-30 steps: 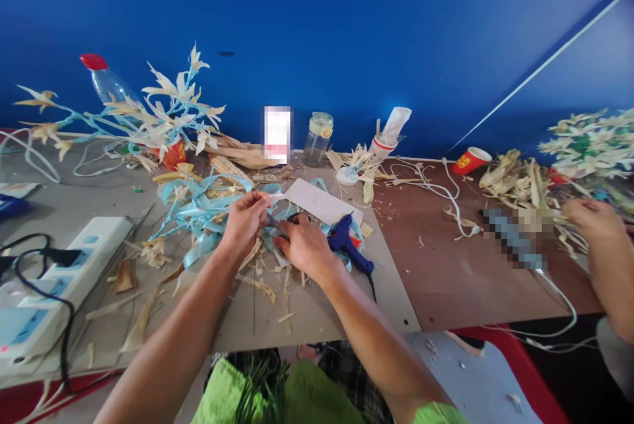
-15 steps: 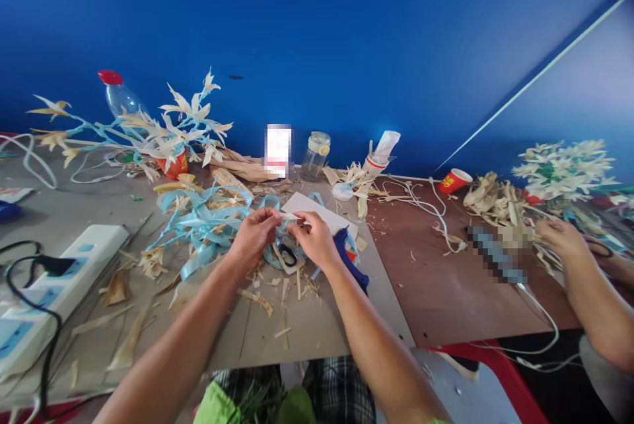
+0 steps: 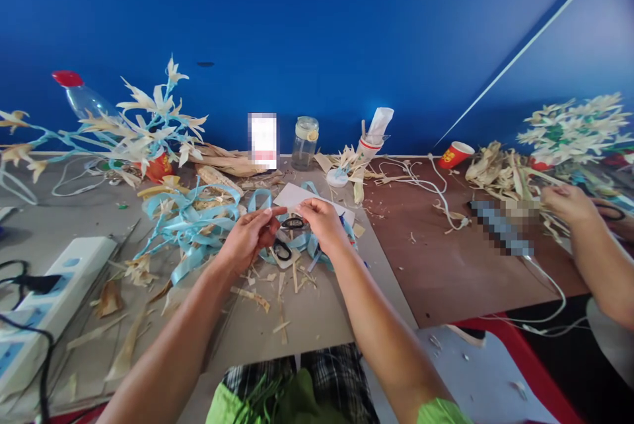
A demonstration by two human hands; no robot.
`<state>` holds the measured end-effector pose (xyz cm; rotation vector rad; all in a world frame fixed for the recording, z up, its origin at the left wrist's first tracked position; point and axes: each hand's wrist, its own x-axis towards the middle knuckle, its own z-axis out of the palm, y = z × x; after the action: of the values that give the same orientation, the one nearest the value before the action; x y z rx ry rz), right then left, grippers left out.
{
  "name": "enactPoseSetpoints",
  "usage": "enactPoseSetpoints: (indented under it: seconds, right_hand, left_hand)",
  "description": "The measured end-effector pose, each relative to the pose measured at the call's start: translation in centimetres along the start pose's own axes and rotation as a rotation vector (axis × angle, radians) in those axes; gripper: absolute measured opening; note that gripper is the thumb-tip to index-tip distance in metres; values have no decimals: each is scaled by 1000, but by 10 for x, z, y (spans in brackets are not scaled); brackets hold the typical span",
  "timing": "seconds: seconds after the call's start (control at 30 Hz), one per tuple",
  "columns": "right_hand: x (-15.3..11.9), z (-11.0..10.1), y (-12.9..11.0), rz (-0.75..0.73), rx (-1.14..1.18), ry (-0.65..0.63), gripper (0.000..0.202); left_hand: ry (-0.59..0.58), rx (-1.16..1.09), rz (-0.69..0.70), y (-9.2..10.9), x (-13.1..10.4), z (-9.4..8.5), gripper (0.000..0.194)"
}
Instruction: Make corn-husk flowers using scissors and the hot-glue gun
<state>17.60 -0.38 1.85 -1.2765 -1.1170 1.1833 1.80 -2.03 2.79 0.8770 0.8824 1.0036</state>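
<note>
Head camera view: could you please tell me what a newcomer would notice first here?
Probably the two hands at table centre, left hand and right hand, fingertips almost meeting above black-handled scissors and pale blue ribbon strips. Behind them to the left stands a blue-stemmed husk flower spray against the deep blue wall. At far right, another person's hand reaches into dried husks.

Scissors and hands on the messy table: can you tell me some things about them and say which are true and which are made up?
1. The scissors lie on the table between the two hands. True.
2. The right hand grips the scissors. False: it pinches a small pale strip together with the left hand.
3. A glass jar stands by the blue wall. True.
4. The ribbon by the left hand is red. False: it is light blue.
5. Another person's hand is at the far right. True.
</note>
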Motion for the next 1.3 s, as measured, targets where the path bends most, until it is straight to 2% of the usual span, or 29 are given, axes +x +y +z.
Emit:
enactPoseSetpoints:
  seconds: [0.17, 0.33, 0.5, 0.77, 0.9, 0.97, 1.07, 1.23, 1.3]
  right_hand:
    - [-1, -9, -5, -16, -66, -52, 21]
    - [-1, -12, -5, -20, -136, -153, 23]
    - [-2, -15, -5, -46, -213, -230, 22]
    - [-4, -16, -7, -41, -252, -256, 23]
    - [-4, -16, -7, -29, -202, -281, 27]
    - [-2, -16, -6, -36, -148, -264, 29]
    - [3, -17, -3, -47, -72, -168, 33]
    - [13, -21, 3, -42, -33, 42, 32]
    - [18, -23, 5, -67, -62, 118, 30]
  left_hand:
    - [-103, -104, -74, 3, -2, -1, 49]
    - [-193, -93, -156, -1, -1, -5, 33]
    - [-218, -27, -207, 1, -4, -2, 20]
    - [-259, -18, -215, -3, -1, -4, 16]
    - [-243, -28, -223, -5, 0, -3, 17]
    - [-230, -34, -214, -5, 0, -3, 18]
    - [-176, -54, -193, -5, 2, -3, 19]
    - [67, -154, -81, -4, 8, -9, 18]
    - [84, -197, -25, -5, 10, -10, 18]
